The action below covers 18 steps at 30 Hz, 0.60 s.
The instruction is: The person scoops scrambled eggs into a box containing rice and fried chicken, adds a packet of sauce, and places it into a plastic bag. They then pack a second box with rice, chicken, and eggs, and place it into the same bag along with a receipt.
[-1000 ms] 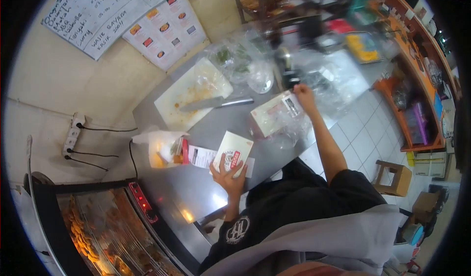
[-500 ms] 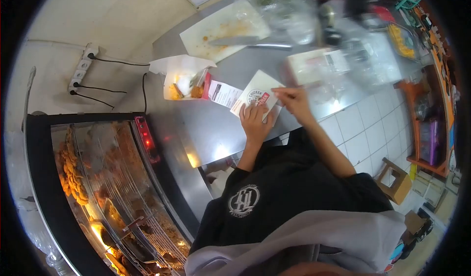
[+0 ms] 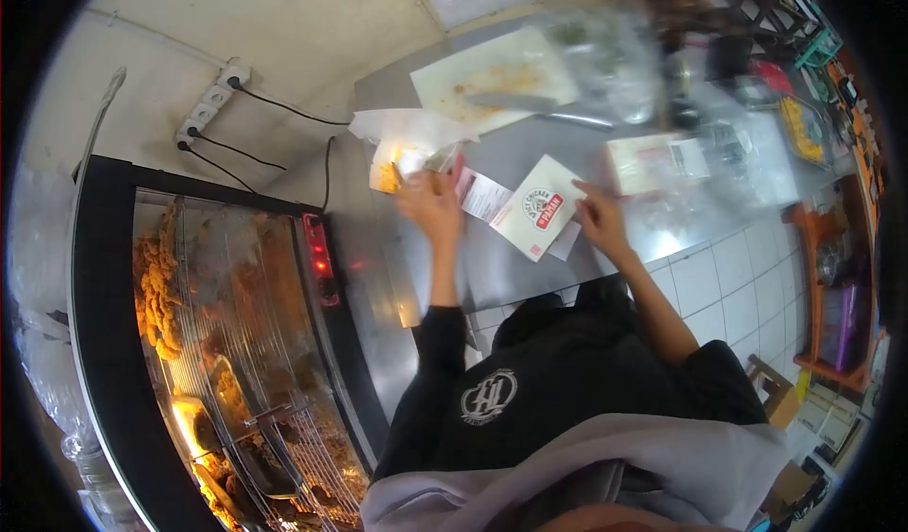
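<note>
My left hand (image 3: pixel 430 206) is at the front of an open paper food box (image 3: pixel 383 154), which holds orange and white food; its fingers are bent, and whether they grip anything is hidden. My right hand (image 3: pixel 602 220) pinches the right corner of a closed white box (image 3: pixel 540 208) with a chicken logo and a red label. Between the two boxes lies a printed slip (image 3: pixel 482 196). Another pale sheet shows under the closed box's lower right edge.
A knife (image 3: pixel 515 102) lies across a stained white cutting board (image 3: pixel 454 70) at the back. Clear plastic bags (image 3: pixel 747 163) and another box (image 3: pixel 629 165) are on the right. A heated display case (image 3: pixel 255 343) with fried food stands at left.
My left hand has left the closed box and moved left to the open food box. My right hand stays by the closed box's corner. The whole view has shifted.
</note>
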Tool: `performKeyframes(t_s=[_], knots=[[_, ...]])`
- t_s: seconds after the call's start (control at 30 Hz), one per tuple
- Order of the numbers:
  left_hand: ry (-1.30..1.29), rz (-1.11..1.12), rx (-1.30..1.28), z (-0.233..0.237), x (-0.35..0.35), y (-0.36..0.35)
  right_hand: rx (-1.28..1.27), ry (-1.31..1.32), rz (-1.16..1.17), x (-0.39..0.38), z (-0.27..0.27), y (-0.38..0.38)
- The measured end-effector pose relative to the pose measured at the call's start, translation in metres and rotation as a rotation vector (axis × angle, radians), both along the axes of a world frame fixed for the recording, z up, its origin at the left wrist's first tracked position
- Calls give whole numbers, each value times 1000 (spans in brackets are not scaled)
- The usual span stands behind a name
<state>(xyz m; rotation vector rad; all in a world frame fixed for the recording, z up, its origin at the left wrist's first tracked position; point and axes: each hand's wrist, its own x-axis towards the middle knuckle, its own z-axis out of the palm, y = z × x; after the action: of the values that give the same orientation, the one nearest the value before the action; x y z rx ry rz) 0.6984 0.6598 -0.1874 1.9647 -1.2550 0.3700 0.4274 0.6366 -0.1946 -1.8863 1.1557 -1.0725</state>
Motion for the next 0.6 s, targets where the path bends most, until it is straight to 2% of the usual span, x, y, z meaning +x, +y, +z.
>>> performKeyframes(t_s=[0.07, 0.13, 0.17, 0.2, 0.23, 0.27, 0.3, 0.33, 0.4, 0.43, 0.5, 0.57, 0.6], knots=[[-18, 189, -53, -1, 73, -17, 32, -47, -21, 40, 9, -4], [-42, 257, -86, -5, 129, -27, 160, -167, 101, 93, 18, -12], [183, 114, 176, -11, 155, -32, 313, -201, 126, 124, 10, -19], [403, -34, 436, -18, 170, -35, 338, -169, 115, 156, -11, -29], [396, -31, 423, -26, 177, -36, 547, -109, 145, 181, -6, -37], [358, -23, 541, -32, 184, -34, 754, -47, 177, 198, -1, -43], [321, -11, 658, -32, 187, -31, 740, -51, 189, 210, -14, -49], [317, -1, 643, -28, 185, -28, 512, -3, 186, 223, -34, -56], [184, 84, 550, -28, 168, -11, 264, 175, 207, 225, -32, -65], [189, 102, 555, -17, 154, 5, 269, 177, 225, 213, -15, -62], [489, 114, 410, 13, 118, 29, 515, 132, 259, 188, 17, -62], [601, 34, 211, -5, 97, 53, 122, 95, 264, 161, 1, -67], [705, 3, 177, -4, 76, 64, 62, 93, 264, 140, 12, -67]])
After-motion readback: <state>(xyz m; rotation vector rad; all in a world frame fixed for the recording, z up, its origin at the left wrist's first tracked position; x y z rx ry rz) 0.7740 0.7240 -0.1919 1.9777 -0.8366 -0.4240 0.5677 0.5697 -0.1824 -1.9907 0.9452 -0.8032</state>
